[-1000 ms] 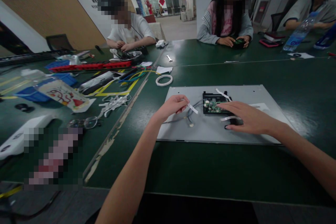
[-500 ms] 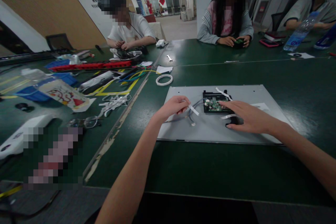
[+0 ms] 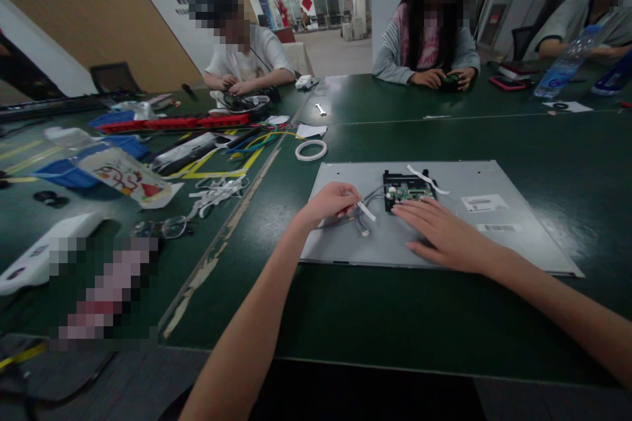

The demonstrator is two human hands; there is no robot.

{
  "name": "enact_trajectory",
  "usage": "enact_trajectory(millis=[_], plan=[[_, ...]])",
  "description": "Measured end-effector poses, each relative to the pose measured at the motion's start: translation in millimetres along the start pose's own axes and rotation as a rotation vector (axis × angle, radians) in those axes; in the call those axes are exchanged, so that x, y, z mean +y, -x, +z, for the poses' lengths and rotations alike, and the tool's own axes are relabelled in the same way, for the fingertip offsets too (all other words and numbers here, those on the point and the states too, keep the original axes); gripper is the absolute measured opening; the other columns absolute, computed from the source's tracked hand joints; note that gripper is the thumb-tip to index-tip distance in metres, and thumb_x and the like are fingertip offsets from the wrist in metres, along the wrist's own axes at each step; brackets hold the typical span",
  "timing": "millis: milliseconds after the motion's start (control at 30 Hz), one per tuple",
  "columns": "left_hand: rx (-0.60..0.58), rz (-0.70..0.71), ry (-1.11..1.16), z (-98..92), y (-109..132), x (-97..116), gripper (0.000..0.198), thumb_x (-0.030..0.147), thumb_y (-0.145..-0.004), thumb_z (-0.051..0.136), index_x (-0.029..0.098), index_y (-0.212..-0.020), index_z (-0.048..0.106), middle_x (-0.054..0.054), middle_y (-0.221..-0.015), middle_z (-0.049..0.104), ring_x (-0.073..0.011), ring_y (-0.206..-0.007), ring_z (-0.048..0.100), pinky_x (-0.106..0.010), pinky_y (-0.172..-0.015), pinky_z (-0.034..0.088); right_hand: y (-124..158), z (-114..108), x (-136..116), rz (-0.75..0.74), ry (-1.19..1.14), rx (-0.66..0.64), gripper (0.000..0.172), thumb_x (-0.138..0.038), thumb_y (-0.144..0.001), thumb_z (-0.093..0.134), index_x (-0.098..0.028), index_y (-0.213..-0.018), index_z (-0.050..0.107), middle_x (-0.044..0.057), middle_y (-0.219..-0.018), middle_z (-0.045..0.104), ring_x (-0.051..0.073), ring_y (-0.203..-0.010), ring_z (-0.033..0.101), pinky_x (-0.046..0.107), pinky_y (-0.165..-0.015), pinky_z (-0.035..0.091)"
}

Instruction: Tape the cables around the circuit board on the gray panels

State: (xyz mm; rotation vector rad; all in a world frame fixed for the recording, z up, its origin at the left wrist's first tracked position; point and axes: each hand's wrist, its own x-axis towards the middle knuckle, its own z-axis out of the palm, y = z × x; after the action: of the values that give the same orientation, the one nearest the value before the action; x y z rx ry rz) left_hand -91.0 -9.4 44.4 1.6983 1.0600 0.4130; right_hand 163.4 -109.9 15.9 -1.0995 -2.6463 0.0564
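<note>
A flat grey metal panel (image 3: 523, 230) lies on the green table. On it sits a green circuit board (image 3: 412, 191) in a black frame (image 3: 395, 179), and a white tape strip (image 3: 428, 179) hangs over the frame's far right corner. My left hand (image 3: 333, 202) is closed in a pinch on another white tape strip (image 3: 366, 211), left of the board. Grey cables (image 3: 372, 195) run from the board past this hand. My right hand (image 3: 442, 233) is open, fingers stretched over the board's near edge and hiding part of it.
A tape roll (image 3: 311, 150) and a small wrench (image 3: 320, 109) lie beyond the panel. To the left are glasses (image 3: 172, 228), white cables (image 3: 217, 194), a plastic bottle (image 3: 118, 174) and blue trays (image 3: 64, 173). Several people sit across the table (image 3: 375, 316).
My right hand has moved left and nearer, from the board's right side to its near edge, uncovering labels on the panel. My left hand has stayed nearly still with its strip.
</note>
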Motion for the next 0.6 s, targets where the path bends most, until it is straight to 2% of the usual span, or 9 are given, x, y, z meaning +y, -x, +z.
enact_trajectory(millis=[167,367,600], plan=[[-0.047,0.020,-0.066,2.6,-0.7,0.4,0.011,0.022,-0.078,0.052,0.014,-0.073,0.057,0.003,-0.051,0.050,-0.0046,-0.040,0.039,-0.018,-0.042,0.027,-1.3,3.2,-5.2,-0.044,0.004,-0.033,0.058,-0.040,-0.092,0.039,-0.020,-0.143,0.024,0.007,-0.145,0.031,0.024,-0.134,0.024,0.051,-0.110,0.017],[0.057,0.064,-0.297,5.2,-4.6,-5.4,0.014,0.026,-0.076,0.052,0.014,-0.073,0.059,0.004,-0.048,0.052,-0.0058,-0.039,0.040,-0.018,-0.042,0.028,-1.5,3.5,-9.4,-0.079,0.002,-0.051,0.054,-0.035,-0.092,0.039,-0.020,-0.142,0.026,0.007,-0.145,0.030,0.022,-0.135,0.022,0.050,-0.111,0.015],[0.075,0.118,-0.386,7.0,-2.5,-3.1,0.015,0.026,-0.075,0.053,0.013,-0.075,0.061,0.003,-0.049,0.054,-0.0069,-0.041,0.043,-0.019,-0.045,0.030,-11.9,1.6,-26.3,-0.123,-0.020,-0.052,0.046,-0.030,-0.091,0.040,-0.016,-0.135,0.039,0.009,-0.147,0.026,0.022,-0.136,0.019,0.045,-0.111,0.019]])
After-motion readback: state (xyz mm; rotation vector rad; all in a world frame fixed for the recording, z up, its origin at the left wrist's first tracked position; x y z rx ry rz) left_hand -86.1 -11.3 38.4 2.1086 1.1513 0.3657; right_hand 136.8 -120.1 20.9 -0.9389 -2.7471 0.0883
